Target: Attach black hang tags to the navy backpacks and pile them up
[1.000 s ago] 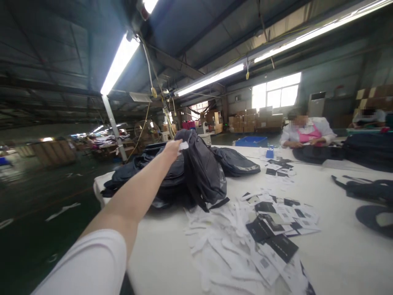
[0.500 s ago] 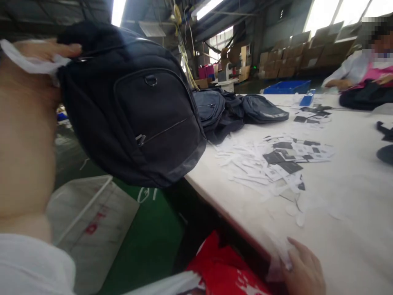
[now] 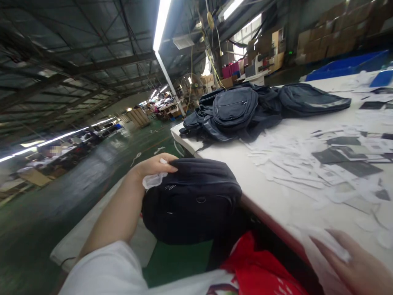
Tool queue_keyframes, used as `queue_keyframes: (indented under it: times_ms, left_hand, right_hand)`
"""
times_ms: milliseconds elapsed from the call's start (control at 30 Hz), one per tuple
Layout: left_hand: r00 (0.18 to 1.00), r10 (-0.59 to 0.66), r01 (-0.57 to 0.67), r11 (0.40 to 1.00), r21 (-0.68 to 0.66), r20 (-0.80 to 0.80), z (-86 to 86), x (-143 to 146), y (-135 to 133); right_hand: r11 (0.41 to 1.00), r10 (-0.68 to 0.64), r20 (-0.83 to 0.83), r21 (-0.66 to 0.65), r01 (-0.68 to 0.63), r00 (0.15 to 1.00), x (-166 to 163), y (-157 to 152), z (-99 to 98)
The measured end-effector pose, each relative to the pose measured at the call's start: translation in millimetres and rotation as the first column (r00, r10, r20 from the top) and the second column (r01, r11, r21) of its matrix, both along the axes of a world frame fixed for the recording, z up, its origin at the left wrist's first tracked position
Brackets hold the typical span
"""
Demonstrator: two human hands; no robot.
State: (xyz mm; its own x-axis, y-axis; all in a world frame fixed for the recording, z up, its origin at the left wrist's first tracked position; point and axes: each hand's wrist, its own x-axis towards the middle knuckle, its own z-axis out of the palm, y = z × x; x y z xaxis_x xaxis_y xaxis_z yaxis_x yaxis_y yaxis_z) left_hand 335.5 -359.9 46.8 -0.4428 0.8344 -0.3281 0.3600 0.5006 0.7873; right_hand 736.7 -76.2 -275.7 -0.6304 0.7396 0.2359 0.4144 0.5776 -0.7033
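My left hand (image 3: 155,164) is closed on the upper edge of a dark navy backpack (image 3: 190,217). The backpack hangs beside the table's edge, its front with a small D-ring turned toward me. A crumpled strip of translucent white material (image 3: 152,180) sits at the same hand, against the bag. At the lower right my right hand (image 3: 356,258), slightly blurred, has its fingers closed around a thin white sheet (image 3: 322,250) that droops over the table edge. Part of its fingers is cut off from sight by the sheet.
On the white table (image 3: 294,209) lie more dark backpacks (image 3: 235,106) in a heap and a spread of paper slips and black tags (image 3: 337,155). A blue bin (image 3: 346,65) stands behind. Below the bag, a white sack-like thing (image 3: 92,229) lies on the green floor (image 3: 175,258).
My left hand has lowered the backpack from up high to below table height, tipping its top toward the view. My right hand keeps the white sheet at the table edge. The view has turned left.
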Motion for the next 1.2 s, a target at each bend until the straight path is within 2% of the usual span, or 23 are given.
queue_keyframes:
  times_ms: [67, 200, 300, 400, 500, 600, 733, 800, 867, 933, 1000, 1033, 1100, 1133, 1200]
  left_hand:
    - [0.998, -0.058, 0.058, 0.998, 0.005, 0.013, 3.1, 7, 8]
    - [0.993, -0.110, 0.108, 0.993, 0.037, 0.051, 6.3, 31, 34]
    - [0.987, -0.142, 0.139, 0.989, 0.042, 0.079, -7.1, 57, 67]
    - [0.979, -0.171, 0.165, 0.984, 0.060, 0.110, -32.0, 80, 106]
    - [0.966, -0.198, 0.186, 0.979, 0.083, 0.165, -57.2, 96, 142]
    - [0.953, -0.222, 0.207, 0.974, 0.089, 0.206, -74.6, 104, 170]
    - [0.957, -0.275, 0.266, 0.960, 0.092, 0.097, -78.1, 103, 188]
    - [0.949, -0.310, 0.313, 0.945, 0.090, -0.047, -68.6, 99, 187]
    - [0.898, -0.364, 0.395, 0.915, 0.086, -0.245, -53.4, 98, 177]
    - [0.778, -0.431, 0.503, 0.863, 0.042, -0.457, -38.3, 102, 161]
    - [0.625, -0.474, 0.574, 0.818, -0.047, -0.621, -30.1, 111, 144]
    - [0.562, -0.471, 0.576, 0.813, -0.087, -0.680, -29.9, 115, 138]
    - [0.494, -0.427, 0.539, 0.834, -0.118, -0.757, -36.2, 120, 130]
    - [0.492, -0.405, 0.520, 0.847, -0.112, -0.771, -41.2, 119, 128]
    - [0.544, -0.372, 0.503, 0.862, -0.062, -0.752, -51.1, 111, 129]
  right_hand:
    - [0.997, 0.070, 0.048, -0.020, -0.069, 0.996, -19, -7, 38.1]
    - [0.964, 0.212, -0.094, 0.182, -0.193, 0.973, -58, -24, 106.0]
    - [0.912, 0.332, -0.205, 0.321, -0.257, 0.921, -79, -39, 142.8]
    - [0.858, 0.429, -0.235, 0.407, -0.312, 0.873, -96, -50, 166.2]
    - [0.811, 0.471, -0.176, 0.472, -0.345, 0.865, -107, -53, 174.3]
    - [0.793, 0.398, -0.061, 0.524, -0.311, 0.915, -111, -49, 170.4]
    - [0.776, 0.276, 0.031, 0.582, -0.242, 0.961, -104, -37, 163.2]
    - [0.818, 0.295, 0.010, 0.514, -0.258, 0.956, -102, -29, 164.7]
    - [0.862, 0.372, -0.035, 0.385, -0.331, 0.928, -104, -21, 170.6]
    - [0.866, 0.458, -0.082, 0.268, -0.423, 0.885, -110, -13, 179.3]
    - [0.846, 0.522, -0.116, 0.196, -0.495, 0.845, -118, -7, 188.2]
    - [0.836, 0.544, -0.132, 0.168, -0.522, 0.829, -122, -5, 191.8]
    - [0.831, 0.556, -0.169, 0.092, -0.549, 0.814, -130, -1, 195.8]
    - [0.845, 0.530, -0.197, 0.031, -0.535, 0.825, -132, 1, 195.8]
    - [0.886, 0.394, -0.269, -0.144, -0.441, 0.879, -133, 5, 192.0]
